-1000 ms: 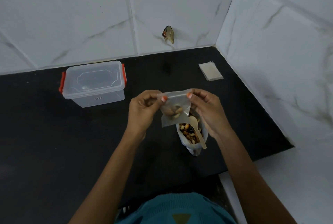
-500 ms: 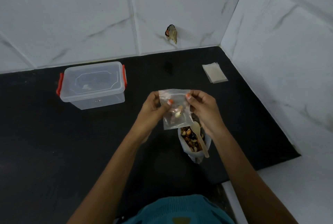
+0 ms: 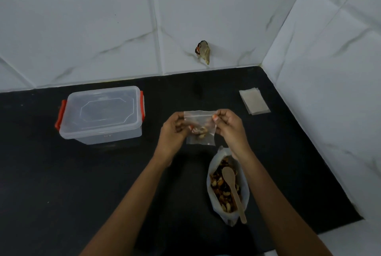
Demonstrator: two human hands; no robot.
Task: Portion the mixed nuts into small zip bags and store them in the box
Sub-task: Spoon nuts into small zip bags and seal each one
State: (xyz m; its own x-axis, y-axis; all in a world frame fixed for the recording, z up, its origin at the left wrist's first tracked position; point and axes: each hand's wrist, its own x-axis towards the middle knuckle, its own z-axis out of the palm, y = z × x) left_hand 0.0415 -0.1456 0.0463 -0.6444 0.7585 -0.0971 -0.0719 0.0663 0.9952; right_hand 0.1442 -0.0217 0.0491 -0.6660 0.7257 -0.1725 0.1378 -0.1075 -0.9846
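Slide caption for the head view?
Left hand and right hand pinch the top corners of a small zip bag holding nuts; box closed.

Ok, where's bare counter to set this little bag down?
Widest bare counter lies left of the nut bag, in front of the box. Another strip runs between box and empty-bag stack. Crowded only around the nut bag and spoon.

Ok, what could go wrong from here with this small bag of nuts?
Whether the zip is fully pressed cannot be told. If not, the small zip bag, pinched at its top by the left hand and right hand, may spill when moved. The box is shut, so opening it needs a free hand. The open nut bag with the wooden spoon lies close to the right forearm; a brush could tip it.
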